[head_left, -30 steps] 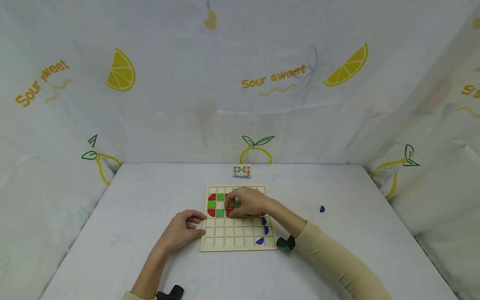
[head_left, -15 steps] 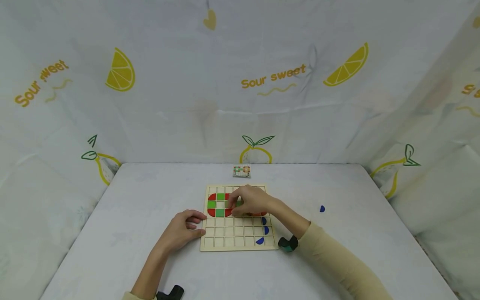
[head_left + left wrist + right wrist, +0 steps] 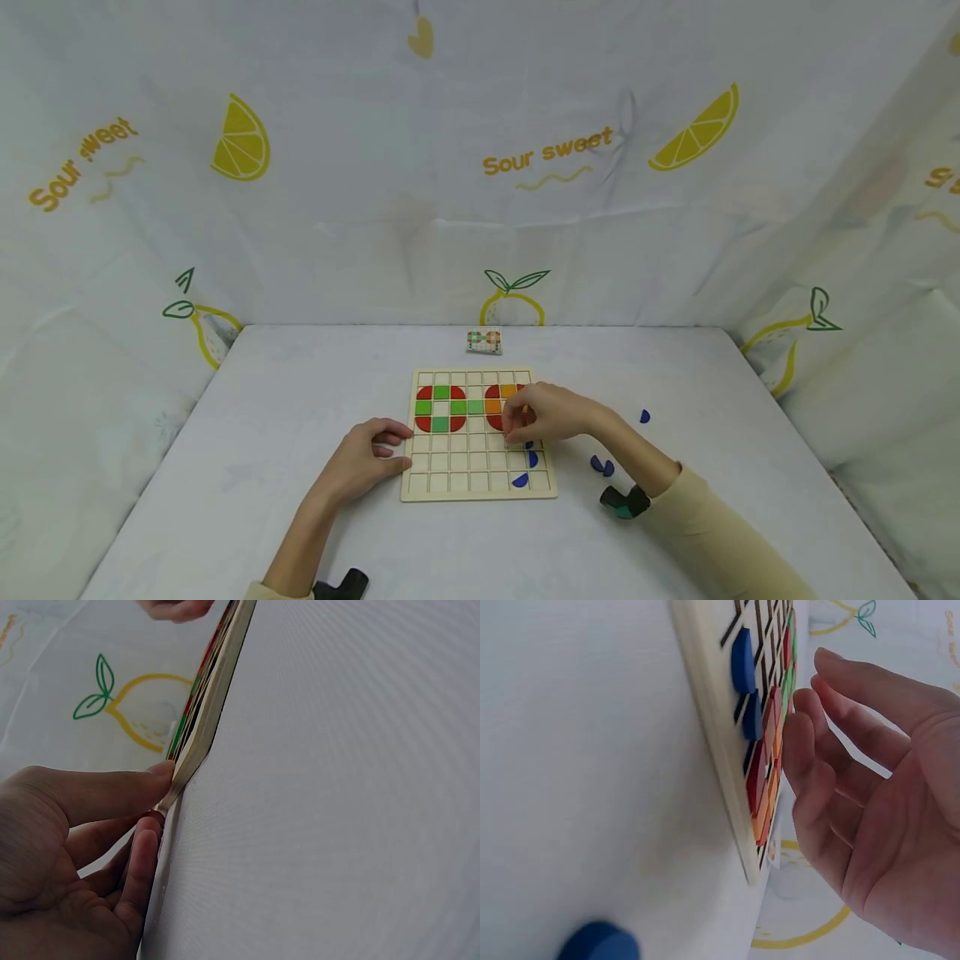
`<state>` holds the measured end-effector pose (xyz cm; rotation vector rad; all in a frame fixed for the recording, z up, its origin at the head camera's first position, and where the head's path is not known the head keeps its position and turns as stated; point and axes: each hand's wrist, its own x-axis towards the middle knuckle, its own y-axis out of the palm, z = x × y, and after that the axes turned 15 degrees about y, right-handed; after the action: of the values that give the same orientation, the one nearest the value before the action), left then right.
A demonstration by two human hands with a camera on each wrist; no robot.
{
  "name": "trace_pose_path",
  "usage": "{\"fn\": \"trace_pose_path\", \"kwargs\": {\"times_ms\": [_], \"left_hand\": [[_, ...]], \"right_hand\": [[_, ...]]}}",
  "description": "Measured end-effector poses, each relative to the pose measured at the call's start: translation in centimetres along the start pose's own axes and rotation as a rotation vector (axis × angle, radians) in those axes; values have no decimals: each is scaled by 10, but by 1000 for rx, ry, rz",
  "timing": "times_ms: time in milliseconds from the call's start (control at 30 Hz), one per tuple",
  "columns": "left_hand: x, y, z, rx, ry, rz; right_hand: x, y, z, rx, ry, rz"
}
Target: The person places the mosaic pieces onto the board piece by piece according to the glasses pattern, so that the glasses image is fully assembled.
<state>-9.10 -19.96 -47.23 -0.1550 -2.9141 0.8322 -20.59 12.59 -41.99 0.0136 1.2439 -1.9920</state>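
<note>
A light wooden grid board [image 3: 457, 462] lies on the table, bearing a pattern of red, green and orange flat pieces. My left hand [image 3: 363, 462] rests beside it, thumb and fingertips touching its left edge; in the left wrist view the thumb [image 3: 112, 795] meets the rim. Over the board's right side hovers my right hand [image 3: 551, 412], covering part of the red and orange group. The right wrist view shows that hand's fingers [image 3: 802, 746] loosely bent, with no piece visible between them. Blue half-round pieces [image 3: 521, 481] lie on the board's lower right.
Right of the board, two blue half-round pieces [image 3: 602, 466] lie near my forearm, and another blue piece [image 3: 645, 416] sits farther out. Behind the board is a small pattern card [image 3: 483, 340]. White printed cloth [image 3: 360, 250] hangs at the back.
My right hand has moved right, from the board's middle to its right side, uncovering the green piece between the two groups and two blue pieces on the table. The left hand stays put.
</note>
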Motion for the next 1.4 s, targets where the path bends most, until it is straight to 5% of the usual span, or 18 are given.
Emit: {"fn": "trace_pose_path", "kwargs": {"times_ms": [500, 867, 1400], "left_hand": [[0, 0, 0, 5, -9, 1], [-1, 0, -2, 14, -12, -1], [0, 0, 0, 9, -8, 1]], "right_hand": [[-20, 12, -13, 83, -35, -8], [-49, 0, -36, 100, 81, -46], [-83, -4, -88, 153, 194, 0]]}}
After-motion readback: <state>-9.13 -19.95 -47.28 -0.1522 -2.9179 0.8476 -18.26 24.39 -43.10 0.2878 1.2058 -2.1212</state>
